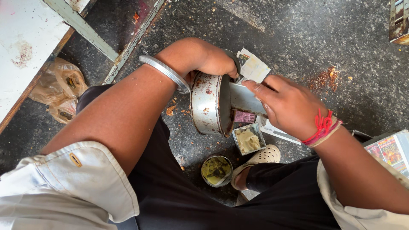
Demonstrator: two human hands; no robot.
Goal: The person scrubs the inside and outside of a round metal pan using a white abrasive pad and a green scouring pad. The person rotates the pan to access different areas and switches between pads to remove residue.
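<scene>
My left hand (204, 57) grips the rim of a round metal tin (207, 104), tipped on its side with its mouth facing right. A steel bangle (165, 72) sits on that wrist. My right hand (287, 104) holds a flat metal scraper (243, 99) whose blade reaches into the tin's mouth. Red threads (324, 125) circle the right wrist. Below the tin on the floor stand a small square container of pale paste (248, 139) and a small round cup with a greenish mix (217, 170).
Dark speckled floor (298, 38) with crumbs and a reddish stain (324, 77). Paper cards (254, 67) lie behind the tin. A crumpled plastic bag (59, 87) rests at left under a white bench (21, 47). My foot in a pale clog (260, 158) is beside the cup. Printed packets (390, 149) lie at right.
</scene>
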